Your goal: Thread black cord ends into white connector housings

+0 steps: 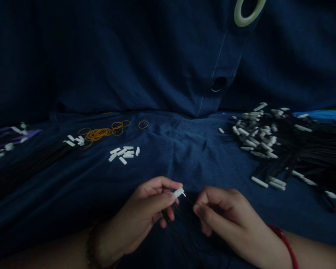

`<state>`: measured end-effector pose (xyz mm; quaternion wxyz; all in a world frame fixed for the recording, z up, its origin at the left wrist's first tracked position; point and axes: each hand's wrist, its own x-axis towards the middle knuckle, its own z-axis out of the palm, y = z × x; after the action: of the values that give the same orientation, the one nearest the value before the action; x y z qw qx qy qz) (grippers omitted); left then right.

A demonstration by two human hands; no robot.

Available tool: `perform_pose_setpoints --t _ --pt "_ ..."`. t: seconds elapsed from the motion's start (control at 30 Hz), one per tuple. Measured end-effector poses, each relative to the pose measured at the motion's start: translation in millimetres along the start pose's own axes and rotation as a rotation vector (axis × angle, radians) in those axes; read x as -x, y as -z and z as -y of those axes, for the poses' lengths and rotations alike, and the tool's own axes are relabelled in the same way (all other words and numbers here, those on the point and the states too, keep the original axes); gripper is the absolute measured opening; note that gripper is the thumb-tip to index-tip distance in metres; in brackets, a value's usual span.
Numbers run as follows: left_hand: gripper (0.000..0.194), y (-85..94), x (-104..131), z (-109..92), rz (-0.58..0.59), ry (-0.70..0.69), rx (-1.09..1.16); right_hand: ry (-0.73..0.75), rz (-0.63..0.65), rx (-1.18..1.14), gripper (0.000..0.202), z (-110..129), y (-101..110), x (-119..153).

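Note:
Between the thumb and forefinger of my left hand (154,205) is a small white connector housing (178,192). Black wires (175,228) hang below that hand. My right hand (226,216) pinches a thin black wire (188,198) whose shiny metal end is at the right end of the housing. Whether that metal end is inside the housing or just touching it, I cannot tell. Ahead of my left hand, several loose white housings (124,153) lie in a small heap on the dark blue cloth (190,149).
Orange rubber bands (100,133) lie at the left, near a black wire bundle (36,160) with white ends. A large pile of black wires with white connectors (257,130) is at the right. More white connectors (8,146) sit at the far left. Blue fabric (134,56) hangs behind.

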<state>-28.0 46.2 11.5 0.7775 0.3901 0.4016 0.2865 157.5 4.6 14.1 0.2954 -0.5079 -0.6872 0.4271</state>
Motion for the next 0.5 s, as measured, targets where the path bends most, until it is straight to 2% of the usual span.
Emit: perform_pose_setpoints --t 0.27,0.5 --pt "0.013 -1.0 -0.4 3.9 -0.034 -0.045 -0.159 -0.024 0.003 0.014 0.026 0.9 -0.9 1.9" --pt "0.017 -1.8 -0.4 8.7 -0.044 -0.100 -0.274 0.015 -0.003 0.074 0.021 0.1 -1.4 1.8"
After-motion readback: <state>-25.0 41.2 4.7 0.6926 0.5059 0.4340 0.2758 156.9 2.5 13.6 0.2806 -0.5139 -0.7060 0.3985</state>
